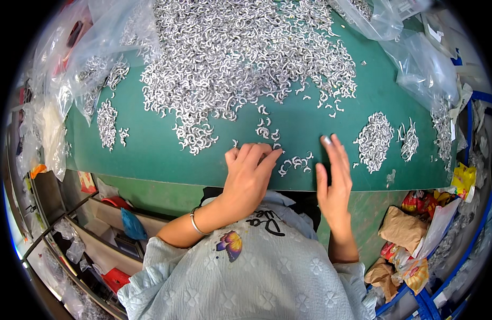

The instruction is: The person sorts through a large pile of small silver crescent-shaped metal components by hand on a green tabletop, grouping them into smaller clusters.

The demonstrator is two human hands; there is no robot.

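Small curved silver metal pieces lie in a large heap (230, 58) on the green tabletop (310, 125). My left hand (247, 173) is near the front edge with its fingers bent down and closed over the table. Whatever its fingertips hold is hidden beneath them. A few loose curved pieces (264, 128) trail from the heap down to those fingers. Between my hands lies another small cluster of curved pieces (296, 163). Right of that cluster, my right hand (335, 178) is open, its fingers stretched out and nothing visible in them.
Smaller piles of metal pieces sit at the right (375, 141) and left (107, 125). Clear plastic bags (424, 61) flank the heap on both sides. Below the table are an open drawer unit (104, 218) at left and brown paper packaging (403, 229) at right.
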